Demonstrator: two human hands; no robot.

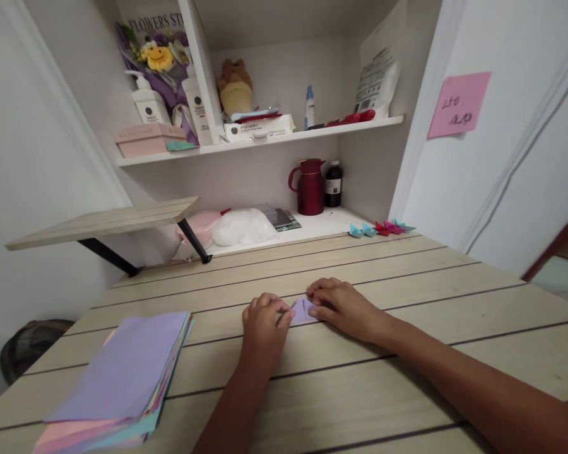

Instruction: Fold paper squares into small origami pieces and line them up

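Folded purple paper [303,311] laid on bench [350,397] between left hand [266,323] and right hand [343,307], touched at both sides; hands curled, whether pinched or pressed can't be told. Paper stack [118,372] placed left, folded pieces [382,229] lined up far side.

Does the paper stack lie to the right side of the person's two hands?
No, the paper stack lies left of the left hand, which is at the folded purple paper.

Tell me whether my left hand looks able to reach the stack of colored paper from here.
Probably yes. The left hand is at the folded purple paper, and the paper stack lies to its left on the same tabletop, with nothing visible standing between them.
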